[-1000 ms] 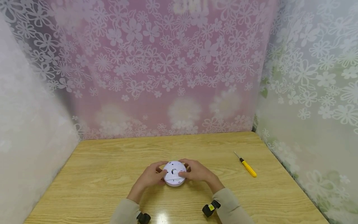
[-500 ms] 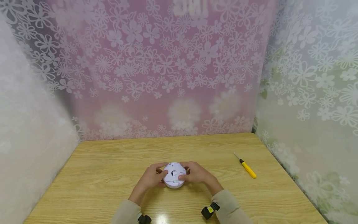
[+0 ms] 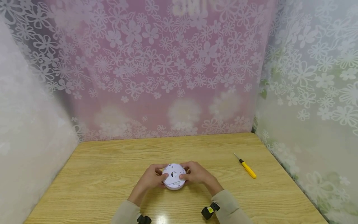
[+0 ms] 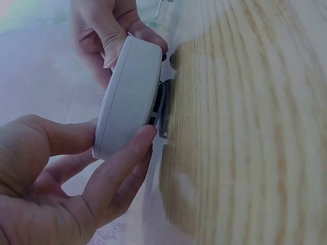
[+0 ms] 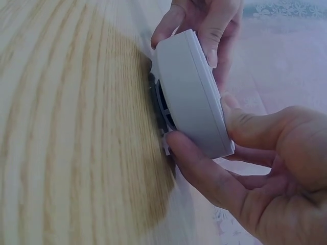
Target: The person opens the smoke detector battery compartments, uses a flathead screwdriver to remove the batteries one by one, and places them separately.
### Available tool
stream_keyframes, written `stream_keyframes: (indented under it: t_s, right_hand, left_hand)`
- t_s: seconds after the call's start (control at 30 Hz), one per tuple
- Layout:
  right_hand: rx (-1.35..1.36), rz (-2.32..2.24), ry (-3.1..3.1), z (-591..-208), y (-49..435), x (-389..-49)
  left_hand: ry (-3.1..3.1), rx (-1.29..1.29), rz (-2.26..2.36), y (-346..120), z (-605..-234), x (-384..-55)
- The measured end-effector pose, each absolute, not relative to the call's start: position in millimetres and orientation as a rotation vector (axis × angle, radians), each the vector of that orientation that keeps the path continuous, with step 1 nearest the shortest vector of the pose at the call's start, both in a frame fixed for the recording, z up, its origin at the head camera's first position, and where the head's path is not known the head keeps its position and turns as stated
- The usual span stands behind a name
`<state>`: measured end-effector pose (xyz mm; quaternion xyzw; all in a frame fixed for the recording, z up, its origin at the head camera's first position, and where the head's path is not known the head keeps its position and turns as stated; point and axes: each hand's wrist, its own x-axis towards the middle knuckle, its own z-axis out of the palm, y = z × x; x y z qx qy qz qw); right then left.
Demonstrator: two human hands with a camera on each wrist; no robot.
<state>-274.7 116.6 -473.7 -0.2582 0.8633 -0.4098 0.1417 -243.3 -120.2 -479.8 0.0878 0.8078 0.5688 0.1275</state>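
Note:
A round white smoke detector (image 3: 174, 187) is held just above the table between both hands, its flat back plate (image 3: 171, 179) facing up. That plate has a hole in the middle and a straight line crossing it at a slant. On the left rim, my left hand (image 3: 151, 178) grips with its thumb on the plate and fingers around the side. My right hand (image 3: 197, 173) grips the opposite rim the same way. Both wrist views show the detector's smooth side wall (image 4: 130, 89) and dark vent slots (image 5: 162, 97) on its underside, close to the tabletop.
A yellow-handled screwdriver (image 3: 248, 169) lies on the wood-grain table (image 3: 112, 161) to the right, its tip pointing away. Flower-patterned curtains (image 3: 167, 68) stand behind the table and along both sides. Each wrist wears a small black camera (image 3: 207, 212).
The line on the back plate has turned counterclockwise, from nearly level to slanted. My left thumb has shifted slightly toward me. Both hands keep their grip, and the screwdriver stays put.

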Motion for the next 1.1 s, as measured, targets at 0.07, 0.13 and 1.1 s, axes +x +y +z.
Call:
stream_keyframes:
  t_s: [0.07, 0.13, 1.1]
  right_hand:
    - [-0.735, -1.191, 2.488, -474, 117, -275]
    - [-0.725, -1.195, 2.485, -474, 117, -275]
    - [-0.912, -1.024, 2.649, -456, 118, -271]
  left_hand:
    - [2.351, 0.272, 1.651, -121, -480, -243]
    - [2.351, 0.294, 1.645, -122, -480, -243]
    - [2.090, 0.341, 1.696, -136, -484, -252]
